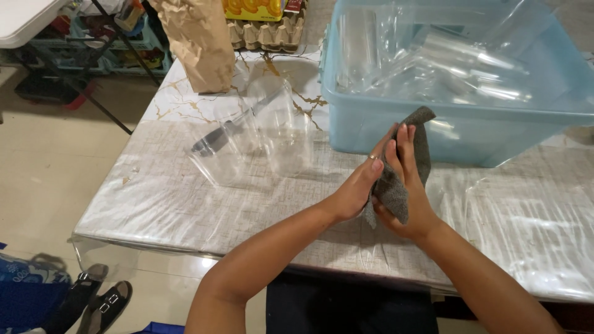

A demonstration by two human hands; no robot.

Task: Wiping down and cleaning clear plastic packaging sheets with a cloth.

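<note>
A grey folded cloth (399,182) is pressed between the flat left hand (359,188) and cupped right hand (411,198), near the pale blue plastic tub (458,130).

Bare marbled tabletop (173,204) lies open left of the hands, while a cluster of clear plastic cups (260,139) and a brown paper bag (195,43) block farther back, and a light-blue plastic tub (458,133) walls off the right.

Between the left hand (356,192) and right hand (405,198) is a grey cloth (402,179), matt and coarse. Beyond them, a glossy blue plastic tub (458,127) holds clear plastic; the counter (185,204) wears shiny film.
</note>
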